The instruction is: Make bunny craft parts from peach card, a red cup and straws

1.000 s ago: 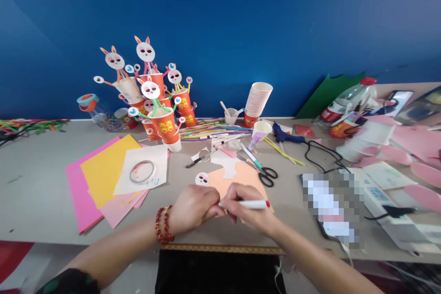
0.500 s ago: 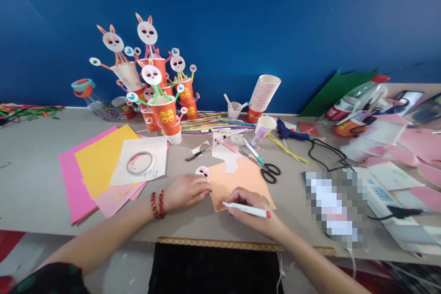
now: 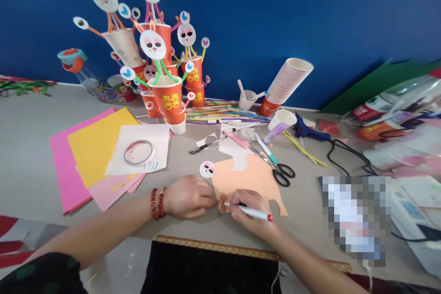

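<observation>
My right hand (image 3: pixel 251 211) is closed around a white marker (image 3: pixel 255 212) with a red end. The marker's tip meets the lower left corner of a peach paper sheet (image 3: pixel 251 179), where brownish-red marks show. My left hand (image 3: pixel 191 196) lies on the table, fingers reaching to the sheet's left edge and resting there, holding nothing up. Just above it lies a small round rabbit face (image 3: pixel 207 169) cut from white paper. A notch is cut from the sheet's lower right edge. Scissors (image 3: pixel 283 174) with black handles lie at its right, blades partly over it.
Paper cups with rabbit faces (image 3: pixel 167 96) stand at the back left. Coloured sheets (image 3: pixel 93 151) and a tape roll (image 3: pixel 138 152) lie left. Behind are a cup stack (image 3: pixel 287 85), a blue glue gun (image 3: pixel 310 131) and a bottle (image 3: pixel 375 105). A blurred-out device (image 3: pixel 354 216) is right.
The view has shifted closer and tilted down. My left fingers have moved down along the sheet's left edge, closer to the marker tip. The marker stays in my right hand at the same corner.
</observation>
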Demonstrator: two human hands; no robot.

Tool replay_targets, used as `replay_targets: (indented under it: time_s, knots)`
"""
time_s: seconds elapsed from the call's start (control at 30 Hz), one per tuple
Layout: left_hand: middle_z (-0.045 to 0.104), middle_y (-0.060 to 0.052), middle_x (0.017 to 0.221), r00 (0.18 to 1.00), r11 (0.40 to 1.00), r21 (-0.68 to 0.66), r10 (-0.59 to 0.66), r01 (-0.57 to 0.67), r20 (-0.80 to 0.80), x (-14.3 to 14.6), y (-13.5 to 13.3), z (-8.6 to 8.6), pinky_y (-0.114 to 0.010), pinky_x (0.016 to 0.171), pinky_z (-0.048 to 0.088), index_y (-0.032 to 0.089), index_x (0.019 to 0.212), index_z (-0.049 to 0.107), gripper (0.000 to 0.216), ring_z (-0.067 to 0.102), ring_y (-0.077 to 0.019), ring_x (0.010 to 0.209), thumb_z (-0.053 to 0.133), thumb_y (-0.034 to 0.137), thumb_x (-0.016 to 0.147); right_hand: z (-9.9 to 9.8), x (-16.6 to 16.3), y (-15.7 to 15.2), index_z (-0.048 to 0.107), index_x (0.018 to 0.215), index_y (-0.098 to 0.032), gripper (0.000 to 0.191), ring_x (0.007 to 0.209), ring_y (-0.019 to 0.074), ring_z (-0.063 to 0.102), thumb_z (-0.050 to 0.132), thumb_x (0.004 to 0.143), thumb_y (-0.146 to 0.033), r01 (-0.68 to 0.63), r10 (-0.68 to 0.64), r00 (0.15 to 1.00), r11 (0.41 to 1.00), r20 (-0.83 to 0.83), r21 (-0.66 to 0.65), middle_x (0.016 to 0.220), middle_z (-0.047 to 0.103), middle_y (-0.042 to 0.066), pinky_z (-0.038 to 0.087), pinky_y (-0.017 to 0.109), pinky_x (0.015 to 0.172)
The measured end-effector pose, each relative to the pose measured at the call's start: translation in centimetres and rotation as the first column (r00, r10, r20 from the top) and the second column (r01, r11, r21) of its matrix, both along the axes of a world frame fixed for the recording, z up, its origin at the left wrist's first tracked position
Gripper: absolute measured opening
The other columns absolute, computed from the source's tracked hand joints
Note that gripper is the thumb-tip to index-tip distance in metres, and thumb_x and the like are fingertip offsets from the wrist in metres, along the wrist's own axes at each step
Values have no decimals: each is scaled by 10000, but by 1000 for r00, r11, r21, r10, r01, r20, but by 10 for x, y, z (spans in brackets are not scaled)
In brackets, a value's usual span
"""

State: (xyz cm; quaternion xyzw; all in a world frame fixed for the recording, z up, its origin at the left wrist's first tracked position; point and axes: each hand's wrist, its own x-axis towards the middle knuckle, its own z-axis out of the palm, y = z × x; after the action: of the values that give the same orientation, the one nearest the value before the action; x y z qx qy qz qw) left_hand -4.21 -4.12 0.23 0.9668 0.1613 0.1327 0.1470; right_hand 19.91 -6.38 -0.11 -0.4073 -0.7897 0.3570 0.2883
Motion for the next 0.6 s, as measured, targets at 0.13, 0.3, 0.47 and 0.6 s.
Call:
replay_targets:
  time_s: [0.13,0.3,0.47,0.6]
  knots:
    - [594,-57,767,1000,1000,-10,-5,5,-22,-1,1,1,-369,630,426,195,1066,617,238,558,-219,684,486,249,875,1,0,0,443,631,-227,166,500,129,519,488,779,-166,-21,22,1000,1000,16,-5,552,554,-32,369,236,523]
    - [634,-82,907,998,999,-52,7,-11,-69,-1,2,3,-363,658,445,197,1066,623,238,570,-213,730,506,246,865,4,-1,0,428,633,-232,188,487,123,505,493,790,-151,-33,34,999,999,4,-23,542,550,-41,361,226,509]
    - [647,-100,1070,997,998,-60,9,-13,-75,-1,2,5,-369,688,460,198,1031,633,213,588,-216,781,510,236,861,3,-2,1,422,640,-233,180,483,119,501,497,774,-139,-23,23,1000,1000,14,0,541,552,-48,358,225,509]
    - [642,-105,1126,998,997,-70,12,-16,-57,-1,2,4,-369,711,471,206,1016,634,199,599,-220,806,527,251,854,3,-2,0,434,646,-234,167,525,130,556,489,773,-140,-15,16,1000,1000,27,-26,591,620,-32,390,229,534]
